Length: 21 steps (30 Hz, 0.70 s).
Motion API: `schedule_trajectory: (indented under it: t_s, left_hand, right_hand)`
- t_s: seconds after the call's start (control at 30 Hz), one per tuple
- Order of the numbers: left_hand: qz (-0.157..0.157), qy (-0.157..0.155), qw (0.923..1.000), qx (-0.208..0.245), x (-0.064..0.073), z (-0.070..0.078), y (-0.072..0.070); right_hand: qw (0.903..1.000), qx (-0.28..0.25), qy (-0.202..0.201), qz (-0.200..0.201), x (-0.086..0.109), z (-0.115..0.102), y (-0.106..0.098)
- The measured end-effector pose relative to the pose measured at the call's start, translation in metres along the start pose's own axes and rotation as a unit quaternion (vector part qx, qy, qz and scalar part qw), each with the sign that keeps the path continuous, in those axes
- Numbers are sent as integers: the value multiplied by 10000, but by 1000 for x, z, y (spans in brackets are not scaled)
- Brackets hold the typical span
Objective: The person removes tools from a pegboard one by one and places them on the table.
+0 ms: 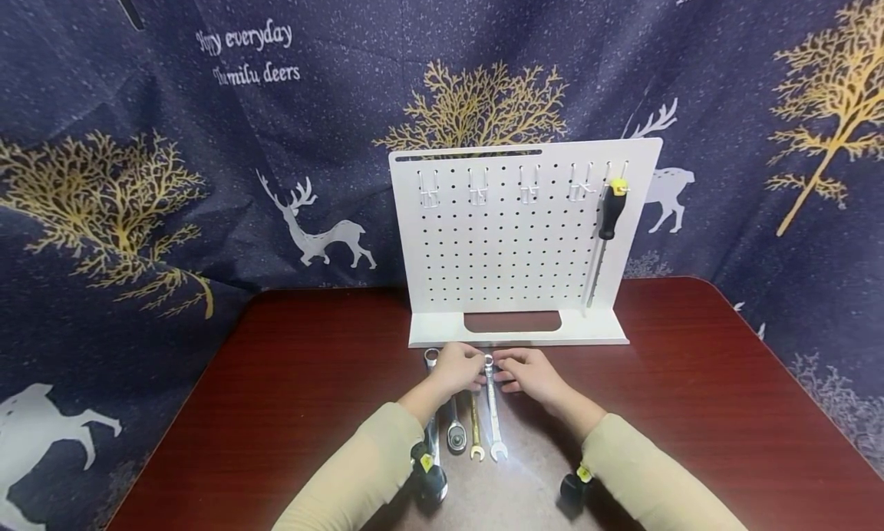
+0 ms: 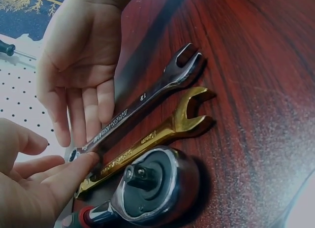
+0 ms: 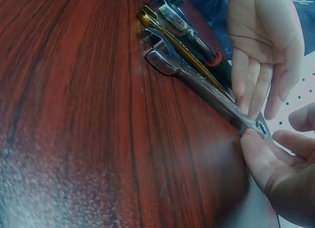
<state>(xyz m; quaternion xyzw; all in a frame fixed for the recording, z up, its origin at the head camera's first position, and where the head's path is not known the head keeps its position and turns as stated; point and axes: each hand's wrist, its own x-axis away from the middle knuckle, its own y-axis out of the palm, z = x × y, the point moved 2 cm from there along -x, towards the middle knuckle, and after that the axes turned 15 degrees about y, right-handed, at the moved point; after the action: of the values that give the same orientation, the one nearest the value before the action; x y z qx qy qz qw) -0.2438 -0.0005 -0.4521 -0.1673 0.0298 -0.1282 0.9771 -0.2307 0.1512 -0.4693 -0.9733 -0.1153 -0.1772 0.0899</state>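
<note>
Between my two hands lies a silver combination wrench [image 1: 493, 416], its ring end up by my fingers and its open jaw towards me. My left hand [image 1: 459, 367] is at the ring end's left side, fingertips against or very near it. From the right, the fingers of my right hand [image 1: 528, 374] extend loosely to the same end; in the right wrist view a fingertip touches the silver wrench [image 3: 206, 90]. Left of it lie a gold wrench [image 2: 147, 144] and a ratchet [image 2: 152, 183] with a red-banded dark handle, partly under my left hand. Farther left lies another silver wrench [image 1: 431, 357], partly hidden by my arm.
Behind the tools stands a white pegboard [image 1: 511, 247] with several wire hooks along its top. A black and yellow screwdriver [image 1: 611, 216] hangs on its rightmost hook. The pegboard's base rests on the dark red table [image 1: 331, 362]; a patterned blue cloth [image 1: 331, 155] hangs behind.
</note>
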Motion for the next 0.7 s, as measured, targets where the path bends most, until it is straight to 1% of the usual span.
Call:
schedule_trajectory:
  t_s: [0.33, 0.7]
  left_hand:
    - [-75, 83, 9998, -189, 3, 5, 0]
    - [-204, 241, 9991, -290, 0, 8, 0]
  right_hand:
    - [9999, 4, 106, -15, 2, -1, -1]
    - [9999, -26, 85, 76, 0, 2, -3]
